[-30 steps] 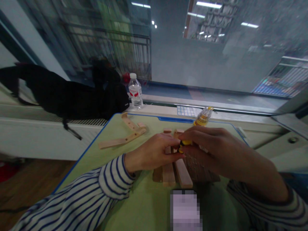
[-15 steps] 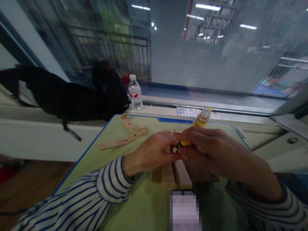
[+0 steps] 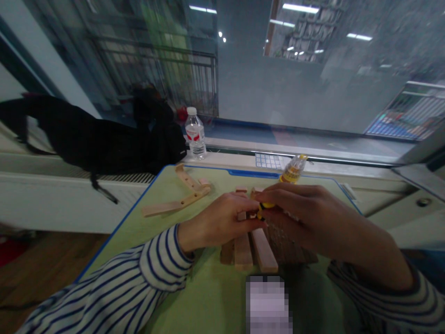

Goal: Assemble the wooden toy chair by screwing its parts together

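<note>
My right hand (image 3: 306, 213) is closed in a pinch on a small yellow-and-black object (image 3: 267, 204), perhaps a tool handle; the fingers cover most of it. The fingertips of my left hand (image 3: 229, 215) meet its black end from the other side, thumb and forefinger closed around it. Below the hands lie two pale wooden bars, the left bar (image 3: 243, 255) and the right bar (image 3: 266, 255), side by side and pointing toward me. Under them sits a brown, rough-looking slab (image 3: 297, 253), partly hidden by my right hand.
Joined wooden pieces with holes (image 3: 189, 200) lie at the green table's (image 3: 167, 227) far left. A yellow-capped bottle (image 3: 294, 169) stands behind my right hand. On the sill are a water bottle (image 3: 195, 134) and a black bag (image 3: 121, 144). A pixelated pale rectangle (image 3: 267, 304) is in front.
Both hands stay in nearly the same place. The yellow-and-black object and the fingertips on it have shifted very slightly. Nothing else has moved noticeably.
</note>
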